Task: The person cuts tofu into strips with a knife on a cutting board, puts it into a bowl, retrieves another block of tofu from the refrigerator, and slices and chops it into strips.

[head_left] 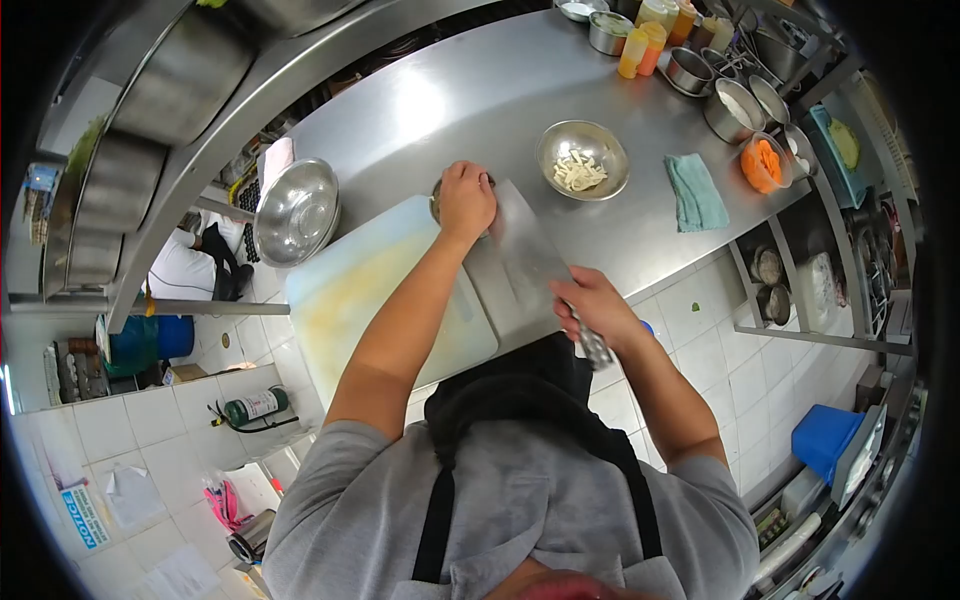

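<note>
My right hand (pixel 592 308) is closed around the handle of a large, broad-bladed cleaver (pixel 535 250). The blade points up and left, its tip close to my left hand. My left hand (pixel 466 203) is curled over a small round metal bowl (pixel 436 207) at the top corner of the cutting board. Most of that bowl, and whatever is in it, is hidden under my fingers. The pale, yellow-stained cutting board (pixel 375 300) lies below my left forearm. To the right, a steel bowl (pixel 612 180) on the counter holds pale cut strips (pixel 579 171).
A perforated steel colander (pixel 297 213) stands left of the board. A folded green cloth (pixel 697 192) lies at the right. Squeeze bottles (pixel 642 50), metal pots (pixel 735 110) and a tub of orange pieces (pixel 766 163) line the far right. Steel shelving (pixel 190 150) rises along the left.
</note>
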Available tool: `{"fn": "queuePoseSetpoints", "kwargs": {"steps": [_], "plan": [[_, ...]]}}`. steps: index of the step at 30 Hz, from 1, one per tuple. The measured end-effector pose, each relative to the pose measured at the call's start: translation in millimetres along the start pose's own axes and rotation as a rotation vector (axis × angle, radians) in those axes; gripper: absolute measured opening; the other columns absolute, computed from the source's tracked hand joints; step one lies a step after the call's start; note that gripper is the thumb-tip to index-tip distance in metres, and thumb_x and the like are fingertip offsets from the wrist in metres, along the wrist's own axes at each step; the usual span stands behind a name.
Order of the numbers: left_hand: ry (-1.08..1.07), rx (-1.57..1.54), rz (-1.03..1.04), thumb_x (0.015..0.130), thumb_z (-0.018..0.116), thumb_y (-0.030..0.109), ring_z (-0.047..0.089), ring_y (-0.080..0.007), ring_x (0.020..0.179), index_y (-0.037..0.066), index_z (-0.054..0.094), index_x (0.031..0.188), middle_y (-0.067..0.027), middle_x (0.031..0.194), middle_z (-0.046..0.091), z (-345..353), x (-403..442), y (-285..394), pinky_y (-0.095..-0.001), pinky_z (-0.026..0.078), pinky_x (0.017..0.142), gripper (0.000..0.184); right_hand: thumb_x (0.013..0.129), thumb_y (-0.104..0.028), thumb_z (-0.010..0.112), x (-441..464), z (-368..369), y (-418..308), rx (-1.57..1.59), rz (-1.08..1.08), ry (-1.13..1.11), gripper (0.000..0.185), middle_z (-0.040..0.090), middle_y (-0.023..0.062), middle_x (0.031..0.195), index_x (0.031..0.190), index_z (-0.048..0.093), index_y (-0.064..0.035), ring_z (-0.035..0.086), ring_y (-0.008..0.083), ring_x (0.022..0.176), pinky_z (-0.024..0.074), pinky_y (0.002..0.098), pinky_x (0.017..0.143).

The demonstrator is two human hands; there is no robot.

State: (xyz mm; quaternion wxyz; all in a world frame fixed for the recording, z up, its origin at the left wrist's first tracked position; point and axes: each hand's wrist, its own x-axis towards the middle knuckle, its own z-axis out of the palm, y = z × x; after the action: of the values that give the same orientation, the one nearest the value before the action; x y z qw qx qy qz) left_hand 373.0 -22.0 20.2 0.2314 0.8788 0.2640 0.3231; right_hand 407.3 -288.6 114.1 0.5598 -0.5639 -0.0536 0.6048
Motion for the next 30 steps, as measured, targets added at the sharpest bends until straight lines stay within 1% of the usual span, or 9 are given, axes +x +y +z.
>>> {"fn": "queuePoseSetpoints", "kwargs": {"steps": [3, 9, 12, 14, 16, 20, 27, 29, 30], "plan": [[0.020, -0.030, 0.071, 0.091, 0.063, 0.012, 0.061, -0.0404, 0.104, 0.002, 0.070, 0.096, -0.0174, 0.106, 0.067, -12.2, 6.8, -1.4, -0.0464, 0.050, 0.091, 0.013, 0.100, -0.016, 0.058, -36.9, -27.3, -4.9, -0.058, 0.007, 0.038, 0.011, 0.050, 0.0020, 0.066, 0.101, 0.055, -0.0056, 0.047, 0.0117, 0.046, 0.0403, 0.0302, 0.041], [0.197, -0.315, -0.261, 0.094, 0.068, 0.016, 0.068, -0.0228, 0.095, 0.003, 0.070, 0.107, -0.0120, 0.102, 0.072, -105.5, 28.3, -18.5, -0.0350, 0.052, 0.088, 0.018, 0.101, -0.015, 0.057, -51.8, -39.7, 7.3, -0.121, -0.066, 0.117, 0.014, 0.050, 0.0008, 0.060, 0.106, 0.060, -0.0015, 0.045, 0.0089, 0.041, 0.0403, 0.0270, 0.039], [0.206, -0.357, -0.187, 0.095, 0.068, 0.017, 0.067, -0.0204, 0.099, 0.003, 0.070, 0.109, -0.0101, 0.103, 0.072, -162.1, 14.4, -27.3, -0.0331, 0.051, 0.090, 0.019, 0.098, -0.018, 0.061, -35.0, -15.0, 29.1, -0.337, -0.134, 0.102, 0.016, 0.050, 0.0034, 0.059, 0.105, 0.060, -0.0032, 0.049, 0.0135, 0.045, 0.0454, 0.0319, 0.044], [0.207, -0.343, -0.135, 0.095, 0.068, 0.015, 0.066, -0.0197, 0.102, 0.002, 0.070, 0.111, -0.0101, 0.105, 0.072, -190.7, 1.5, -27.4, -0.0318, 0.049, 0.093, 0.020, 0.091, -0.016, 0.066, -17.1, 20.2, 52.0, -0.887, -0.482, 0.152, 0.020, 0.058, 0.0096, 0.063, 0.106, 0.060, -0.0047, 0.063, 0.0238, 0.058, 0.0529, 0.0408, 0.056], [0.193, -0.355, -0.078, 0.095, 0.068, 0.013, 0.065, -0.0193, 0.103, 0.001, 0.069, 0.110, -0.0099, 0.105, 0.072, -210.4, -14.2, -27.8, -0.0318, 0.048, 0.095, 0.020, 0.084, -0.014, 0.064, -2.5, 69.5, 74.3, -1.135, -0.673, 0.207, 0.026, 0.066, 0.0152, 0.078, 0.109, 0.062, -0.0076, 0.070, 0.0332, 0.078, 0.0555, 0.0477, 0.070], [0.177, -0.421, -0.010, 0.094, 0.069, 0.008, 0.064, -0.0190, 0.103, -0.002, 0.068, 0.109, -0.0097, 0.105, 0.071, -234.3, -45.6, -38.9, -0.0333, 0.047, 0.097, 0.018, 0.085, -0.014, 0.058, 39.3, 151.6, 114.5, -1.515, -0.591, 0.152, 0.027, 0.067, 0.0182, 0.102, 0.111, 0.063, -0.0062, 0.069, 0.0365, 0.093, 0.0556, 0.0489, 0.078], [-0.060, -0.494, -0.130, 0.094, 0.070, 0.008, 0.061, -0.0134, 0.093, -0.002, 0.068, 0.100, -0.0061, 0.098, 0.069, -265.7, -104.7, -57.6, -0.0282, 0.048, 0.088, 0.012, 0.087, -0.015, 0.062, 53.9, 169.3, 169.6, -1.490, -0.914, 0.455, 0.024, 0.065, 0.0175, 0.107, 0.107, 0.066, -0.0047, 0.067, 0.0356, 0.091, 0.0533, 0.0459, 0.082], [-0.185, -0.652, -0.153, 0.093, 0.071, 0.005, 0.059, -0.0110, 0.089, -0.002, 0.068, 0.095, -0.0043, 0.095, 0.067, -267.3, -125.3, -42.7, -0.0261, 0.047, 0.085, 0.008, 0.087, -0.018, 0.067, 16.0, 149.9, 166.3, -1.215, -1.097, 0.627, 0.024, 0.066, 0.0167, 0.104, 0.107, 0.068, -0.0037, 0.067, 0.0361, 0.089, 0.0532, 0.0464, 0.079], [-0.202, -0.649, -0.136, 0.093, 0.071, 0.005, 0.059, -0.0110, 0.089, -0.002, 0.068, 0.095, -0.0043, 0.095, 0.067, -264.2, -135.1, -30.8, -0.0261, 0.047, 0.085, 0.008, 0.087, -0.018, 0.069, -0.8, 134.1, 172.0, -1.112, -1.024, 0.640, 0.026, 0.067, 0.0169, 0.101, 0.108, 0.068, -0.0037, 0.067, 0.0369, 0.088, 0.0533, 0.0466, 0.078]]}}
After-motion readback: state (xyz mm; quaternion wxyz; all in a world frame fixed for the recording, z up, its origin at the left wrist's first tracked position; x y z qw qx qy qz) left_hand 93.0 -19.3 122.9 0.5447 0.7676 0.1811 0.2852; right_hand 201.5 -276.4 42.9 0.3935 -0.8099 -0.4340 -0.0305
